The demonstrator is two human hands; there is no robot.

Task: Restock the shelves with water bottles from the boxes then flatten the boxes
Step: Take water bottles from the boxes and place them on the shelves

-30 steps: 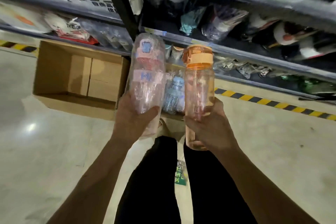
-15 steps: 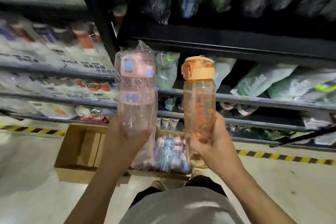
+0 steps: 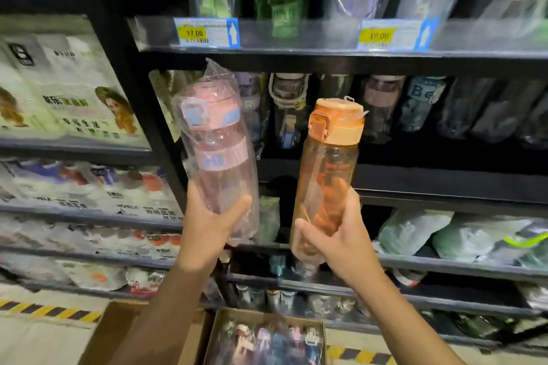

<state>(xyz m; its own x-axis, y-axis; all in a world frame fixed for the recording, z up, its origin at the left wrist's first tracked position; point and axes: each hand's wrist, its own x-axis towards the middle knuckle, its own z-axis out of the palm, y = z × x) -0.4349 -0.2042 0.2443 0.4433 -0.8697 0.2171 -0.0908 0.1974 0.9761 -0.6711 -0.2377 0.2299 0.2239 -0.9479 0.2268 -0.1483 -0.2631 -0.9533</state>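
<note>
Bottles raised to shelf [image 3: 444, 184] level. Left grip [image 3: 207, 225] clamps wrapped pink bottle [image 3: 219, 151], right grip [image 3: 335, 234] clamps orange bottle [image 3: 329, 163]; loose wrap could slip, toppling shelved neighbours [image 3: 382, 107].

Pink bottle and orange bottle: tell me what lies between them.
Head view: nothing bridges the pink bottle and orange bottle; only shelved wrapped bottles show behind the gap.
</note>
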